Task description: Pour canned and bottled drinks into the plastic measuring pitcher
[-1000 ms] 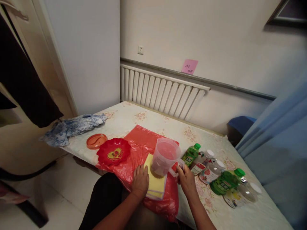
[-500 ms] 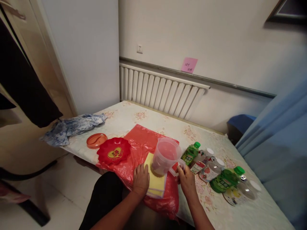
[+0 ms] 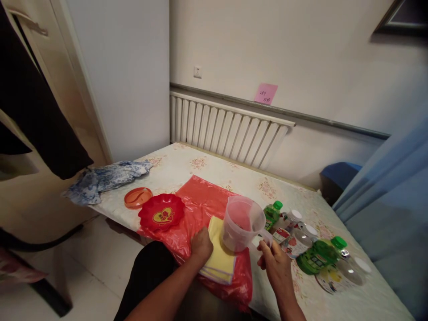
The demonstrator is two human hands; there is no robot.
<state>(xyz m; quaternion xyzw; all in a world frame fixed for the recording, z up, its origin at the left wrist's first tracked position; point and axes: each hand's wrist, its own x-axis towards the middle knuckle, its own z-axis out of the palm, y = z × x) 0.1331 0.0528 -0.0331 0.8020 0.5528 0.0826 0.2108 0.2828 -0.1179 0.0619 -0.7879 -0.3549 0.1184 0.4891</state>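
Observation:
My right hand [image 3: 277, 264] is closed at the handle of a clear plastic measuring jug [image 3: 240, 227], which looks tilted over the right part of a folded yellow cloth [image 3: 219, 263]. At the cloth's left edge, my left hand [image 3: 201, 246] is curled with its knuckles up; whatever its fingers hold, if anything, is hidden. Under the cloth lies a red plastic bag [image 3: 205, 196], spread flat. A red scalloped plate [image 3: 177, 209] with a yellow heart rests on the bag's left side, beside a round orange dish [image 3: 137, 197].
Several bottles stand or lean on the right, among them a green-capped green bottle [image 3: 317, 256] and a clear white-capped bottle [image 3: 297, 240]. A blue-and-white cloth [image 3: 107, 180] lies at the left end of the flowered tablecloth [image 3: 230, 166]. A radiator [image 3: 224, 129] runs behind.
The jug has shifted right with my right hand at its handle. My left hand, flat on the cloth before, has curled its fingers at the cloth's edge. The view has shifted slightly.

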